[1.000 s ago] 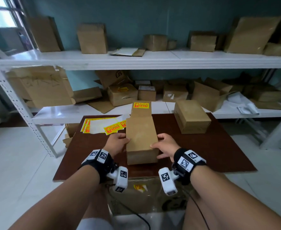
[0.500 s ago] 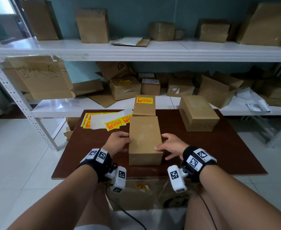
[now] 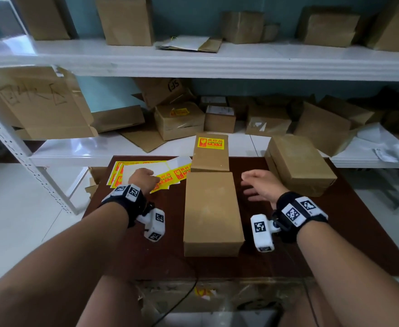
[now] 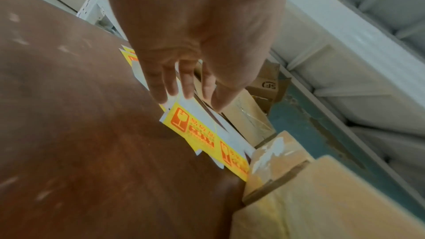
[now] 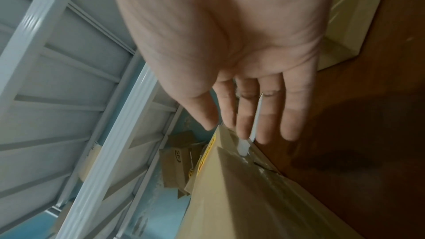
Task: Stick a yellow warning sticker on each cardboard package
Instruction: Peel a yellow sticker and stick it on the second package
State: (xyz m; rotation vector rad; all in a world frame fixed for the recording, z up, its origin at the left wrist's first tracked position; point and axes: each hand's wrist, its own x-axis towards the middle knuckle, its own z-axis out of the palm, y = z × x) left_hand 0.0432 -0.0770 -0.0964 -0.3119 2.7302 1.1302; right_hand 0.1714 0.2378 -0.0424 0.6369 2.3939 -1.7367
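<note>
Item: plain brown cardboard package (image 3: 211, 208), unlabelled, lying flat at the centre of the dark brown tabletop (image 3: 276, 260).

Left of the package: loose yellow warning sticker sheets (image 3: 170, 177); left hand (image 3: 143, 179), fingers extended, empty, reaching over them.

Right of the package: right hand (image 3: 261, 186), released, hovering.

Beyond the package, touching: stickered box (image 3: 209, 153).

Handling: lift one sticker by a corner, peel slowly, keep it flat.

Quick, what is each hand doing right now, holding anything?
Left hand: open, fingers straight, reaching onto the sticker sheets, gripping nothing.
Right hand: open, fingers relaxed, holding nothing, beside the plain box.
</note>
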